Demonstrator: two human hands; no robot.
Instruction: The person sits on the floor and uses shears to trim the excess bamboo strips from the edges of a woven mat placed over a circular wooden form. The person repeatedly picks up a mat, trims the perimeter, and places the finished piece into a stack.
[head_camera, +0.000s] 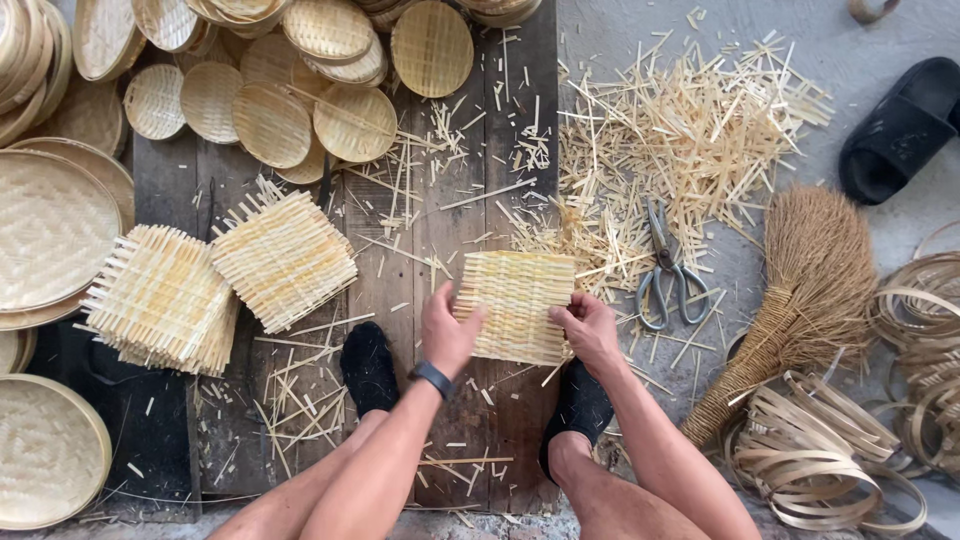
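1. Gripping opposite edges, left hand (447, 330) and right hand (590, 328) clasped the woven mat (517, 303) at frame centre, flat on the plank floor (400, 270).
2. Step judged: squaring the weave; next calls for trimming stray ends.
3. Mat: pale, tight, ragged-edged.
4. Scissors (668, 270) lay right; finished mats (285, 258) upper left.

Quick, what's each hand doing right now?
Left hand: closed on the woven mat, left edge.
Right hand: closed on the same mat's right edge.
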